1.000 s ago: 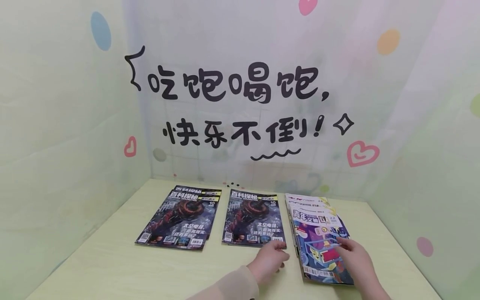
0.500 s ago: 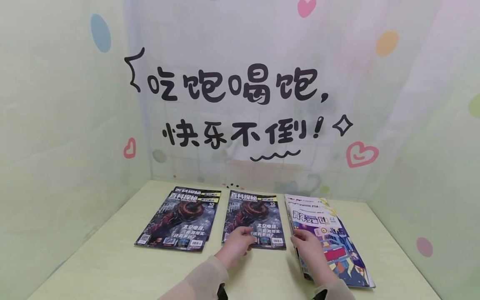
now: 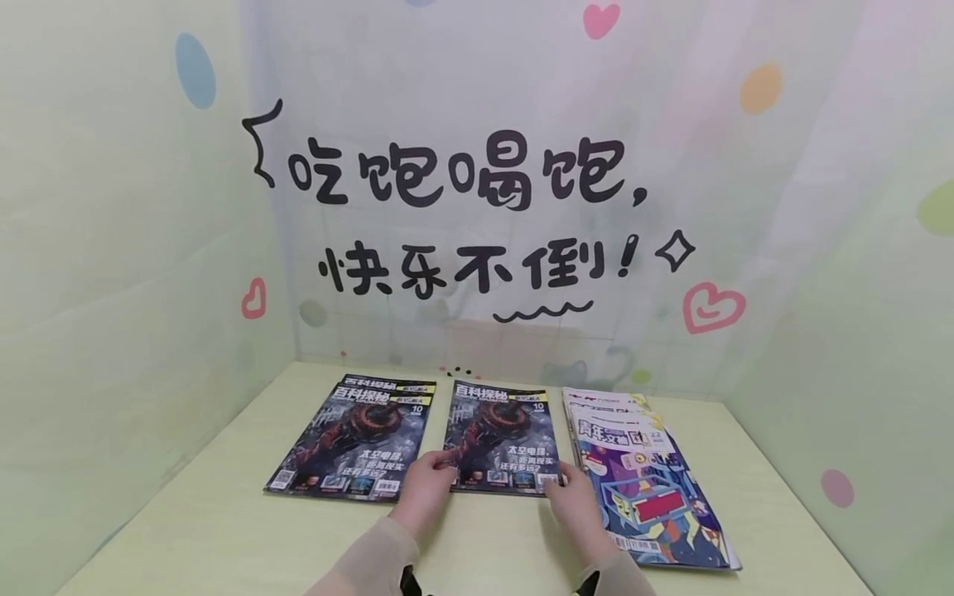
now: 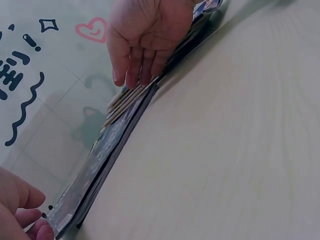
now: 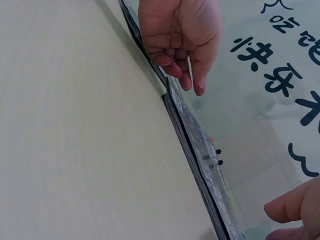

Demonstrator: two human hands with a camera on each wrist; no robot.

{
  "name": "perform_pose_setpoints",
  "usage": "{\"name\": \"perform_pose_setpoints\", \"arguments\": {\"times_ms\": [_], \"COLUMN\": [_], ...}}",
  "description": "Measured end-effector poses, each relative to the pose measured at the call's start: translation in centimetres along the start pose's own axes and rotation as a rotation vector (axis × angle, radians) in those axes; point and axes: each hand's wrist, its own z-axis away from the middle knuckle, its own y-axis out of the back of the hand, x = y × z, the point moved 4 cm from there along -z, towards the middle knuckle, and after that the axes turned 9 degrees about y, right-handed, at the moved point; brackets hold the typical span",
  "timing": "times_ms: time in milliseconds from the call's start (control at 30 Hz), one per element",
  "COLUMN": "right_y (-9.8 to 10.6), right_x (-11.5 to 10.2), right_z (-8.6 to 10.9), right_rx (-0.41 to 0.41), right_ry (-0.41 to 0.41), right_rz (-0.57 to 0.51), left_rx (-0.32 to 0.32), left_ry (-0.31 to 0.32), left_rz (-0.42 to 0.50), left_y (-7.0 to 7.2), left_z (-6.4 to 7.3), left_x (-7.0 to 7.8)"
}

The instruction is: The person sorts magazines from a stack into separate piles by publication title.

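The middle magazine (image 3: 499,439), dark with a red machine on its cover, lies flat on the pale table (image 3: 484,546). At its lower left corner is my left hand (image 3: 426,488), thumb near the side edge. My right hand (image 3: 575,497) stands at the lower right corner, fingers loosely bent. In the left wrist view the right hand (image 4: 150,40) hangs with relaxed fingers by the magazine edges. Seen from the right wrist, the left hand (image 5: 182,37) is likewise loose, and the right thumb (image 5: 287,205) is apart from its finger. Whether the fingertips touch the magazine cannot be told.
To the left lie magazines with the same dark cover (image 3: 350,447), slightly offset. On the right is an overlapping stack of colourful magazines (image 3: 656,497), its edges uneven. Behind stands a fabric wall (image 3: 477,348) with black lettering; side walls enclose the table.
My right hand has left the right stack and moved left to the middle magazine. My left hand has shifted to that magazine's left side. The top right magazine now lies without a hand on it.
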Motion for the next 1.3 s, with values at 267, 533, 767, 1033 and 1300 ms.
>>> {"name": "perform_pose_setpoints", "arguments": {"times_ms": [267, 533, 767, 1033, 1300], "right_y": [-1.4, -1.8, -1.9, -1.8, -1.5], "right_x": [0.7, 0.9, 0.9, 1.1, 0.9], "right_z": [0.1, 0.5, 0.6, 0.6, 0.7], "right_rx": [0.007, 0.049, 0.055, 0.060, 0.115], "right_ry": [0.019, 0.028, 0.015, -0.016, -0.017], "right_rz": [0.064, 0.145, 0.167, 0.089, 0.027], "left_rx": [0.121, 0.174, 0.187, 0.187, 0.157], "left_ry": [-0.012, -0.073, -0.077, -0.066, -0.012], "left_rz": [-0.083, -0.210, -0.207, -0.186, -0.075], "left_y": [0.1, -0.3, -0.5, -0.5, -0.2], "left_z": [0.1, 0.3, 0.1, 0.0, 0.2], "left_x": [-1.3, -1.7, -1.9, -1.7, -1.6]}}
